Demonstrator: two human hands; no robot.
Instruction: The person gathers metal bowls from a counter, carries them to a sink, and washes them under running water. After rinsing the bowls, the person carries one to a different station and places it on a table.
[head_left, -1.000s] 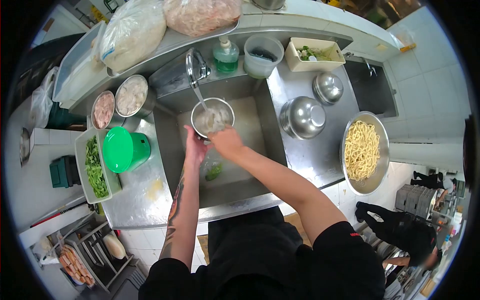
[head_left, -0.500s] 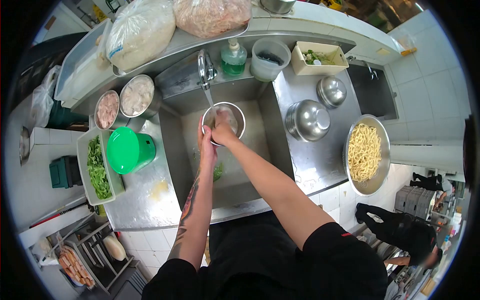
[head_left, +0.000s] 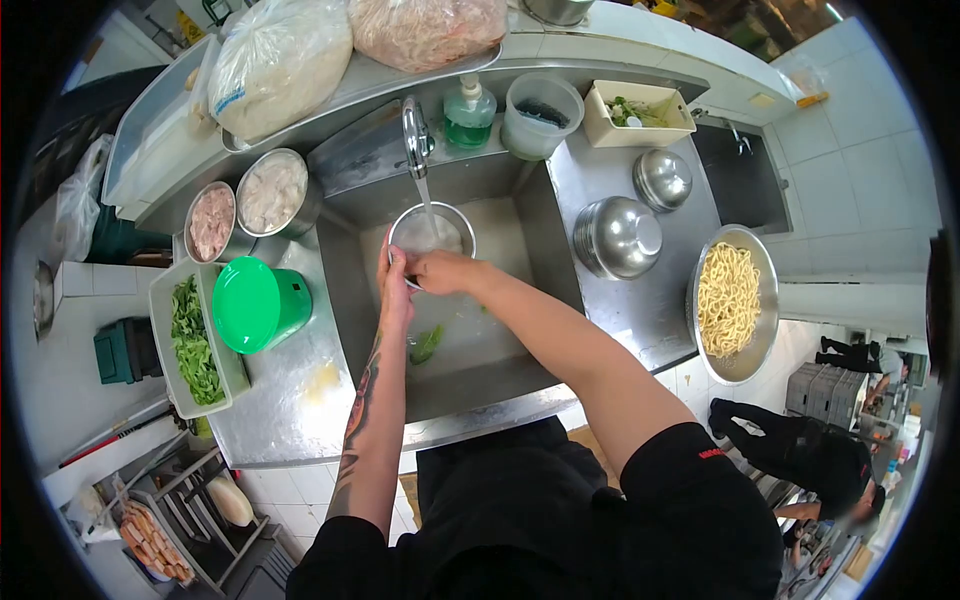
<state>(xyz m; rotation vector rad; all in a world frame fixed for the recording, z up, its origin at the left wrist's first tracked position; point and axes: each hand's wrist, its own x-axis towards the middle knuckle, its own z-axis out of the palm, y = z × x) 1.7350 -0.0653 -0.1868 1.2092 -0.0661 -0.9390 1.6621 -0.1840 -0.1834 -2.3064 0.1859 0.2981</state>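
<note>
A round metal bowl (head_left: 470,238) is held over the sink (head_left: 480,375), and water from the tap (head_left: 414,138) runs into it. My left hand (head_left: 396,285) grips the bowl's near left side, thumb at the rim. Close beside it, my right hand (head_left: 442,272) lies at the bowl's near rim with its fingers curled; whether they hold anything besides the rim is hidden. Cloudy water with something pale shows inside the bowl. A green leaf (head_left: 427,344) lies on the sink bottom.
To the left are a green-lidded tub (head_left: 262,305), a bin of leafy greens (head_left: 195,345) and two meat containers. Upturned metal bowls (head_left: 618,240) and a bowl of noodles (head_left: 728,300) are on the right. Soap (head_left: 469,112) stands behind the sink. Two people are far right.
The bowl and both hands have moved slightly left. My right hand has drawn back from inside the bowl to its near rim, and the right elbow has swung outward.
</note>
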